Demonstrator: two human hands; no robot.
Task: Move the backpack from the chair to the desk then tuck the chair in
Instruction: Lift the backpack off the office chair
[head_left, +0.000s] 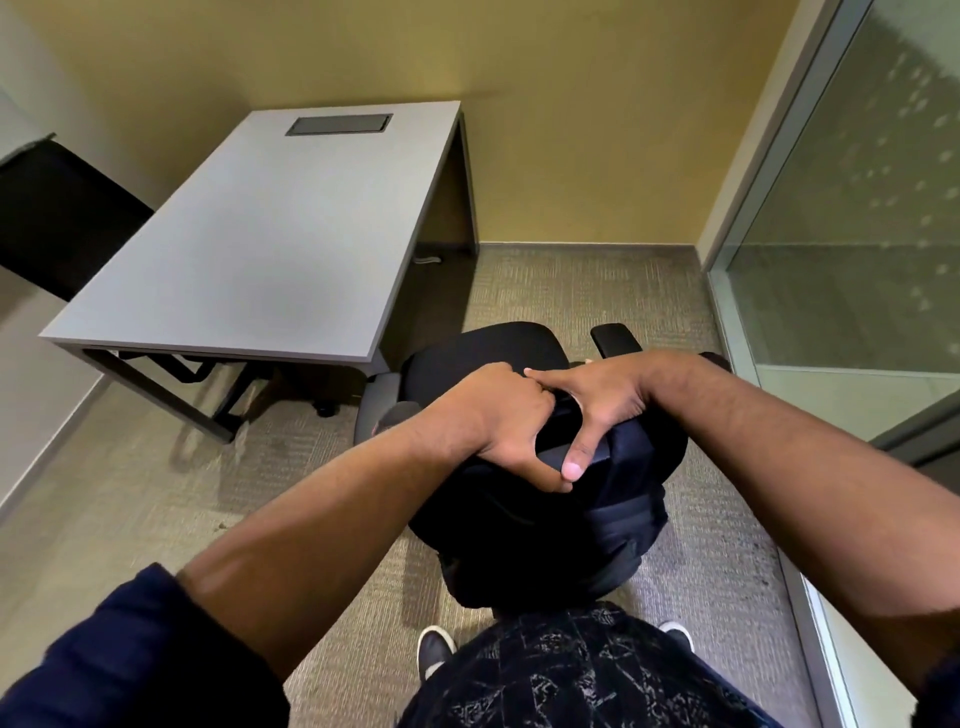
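Note:
A black backpack is right in front of me, over the black office chair, whose seat and right armrest show beyond it. My left hand and my right hand meet on top of the backpack, both closed around its top handle. I cannot tell whether the backpack still rests on the chair or hangs off it. The grey desk stands to the left of the chair, its top bare apart from a dark cable hatch at the far end.
A second black chair stands at the desk's far left side. A yellow wall runs behind the desk, and a glass partition closes the right side. Beige carpet covers the floor around the chair. My shoes show below.

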